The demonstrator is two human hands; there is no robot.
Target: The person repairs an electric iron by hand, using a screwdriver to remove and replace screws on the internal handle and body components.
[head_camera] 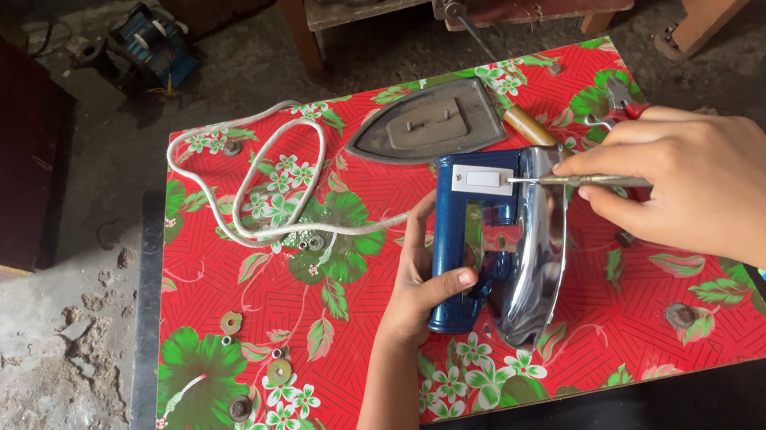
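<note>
Fingers of left hand point(420, 290) clamp iron shell point(499, 248), right hand point(702, 182) grips screwdriver point(590, 180); soleplate point(431, 127), cord point(268, 187) behind.

Layout on the counter point(725, 336): the iron housing point(499, 248) lies at centre, on its side. Behind it rests the soleplate point(431, 127), with a wooden-handled tool point(526, 123) just to its right. The coiled cord point(266, 177) lies to the left. Washers point(258, 360) sit at front left; pliers point(624, 103) lie at rear right.
</note>
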